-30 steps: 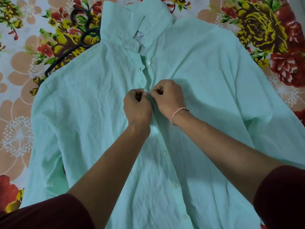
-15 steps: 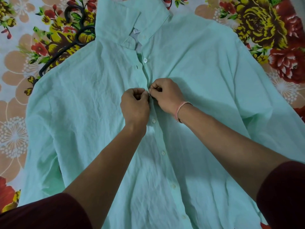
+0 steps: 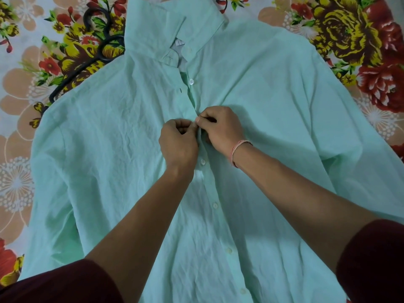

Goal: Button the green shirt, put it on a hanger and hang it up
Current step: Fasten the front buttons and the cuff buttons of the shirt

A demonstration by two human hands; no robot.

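While both hands work at the placket, the following conditions apply.

Change from earlier frames: the whole scene sits lower in the view than half a second ago; more of the collar and the bedsheet above it shows. The hands remain together at the same button position, fists still curled. One fastened button now shows clear below the left hand, as it did half a second ago.

Green shirt (image 3: 273,101): laid flat, front up, collar at the top of the view, sleeves spread to either side, fabric creased throughout.

Left hand (image 3: 178,142): closed, fingertips pinching the placket edge just left of the button line.

Right hand (image 3: 220,127): closed, thumb and fingers pinching the opposite placket edge; the thumb touches the left hand's fingertips. The button between them is hidden by the fingers.

Fastened buttons: a row runs down from below the hands, the nearest button (image 3: 203,162) just under the left hand.

Upper button (image 3: 191,81): unfastened, lying beside its open buttonhole; the collar (image 3: 175,25) above it stands open with a label visible inside.

Hanger (image 3: 96,55): black, lying on the bedsheet at upper left; its hook is exposed, its lower arm passes under the shirt's shoulder.

Bedsheet (image 3: 349,36): floral print, beneath everything.

Wrist thread (image 3: 237,147): pink band on the right wrist.

Sleeves (image 3: 371,259): dark maroon, at the bottom corners of the view.

Obstructions: both forearms cross the lower shirt front and cover part of the placket.
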